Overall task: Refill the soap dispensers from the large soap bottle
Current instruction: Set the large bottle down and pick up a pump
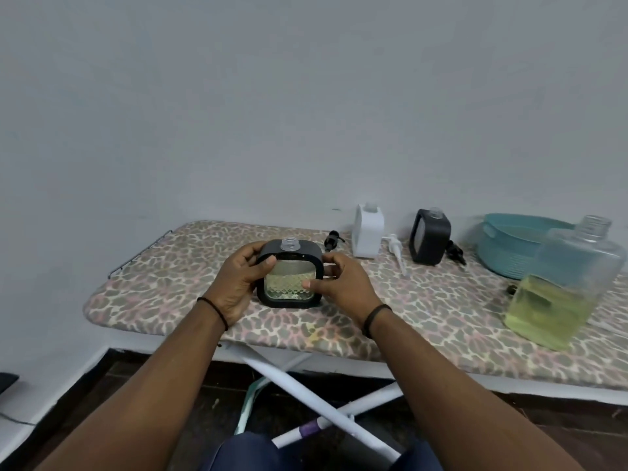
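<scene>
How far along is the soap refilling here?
Done: all pumps are off; the black dispenser both hands hold looks partly filled. Left: the white dispenser, second black dispenser, and refitting pumps. The large bottle stands open, half full.

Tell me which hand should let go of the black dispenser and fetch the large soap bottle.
The right hand. The large soap bottle stands uncapped at the right of the ironing board, on that hand's side. The left hand would have to cross over the black dispenser, so it is better left steadying it.

dispenser point(289, 273) between left hand point(234, 283) and right hand point(343, 283) | big soap bottle point(564, 283) far right of hands | basket point(509, 246) behind it
</scene>
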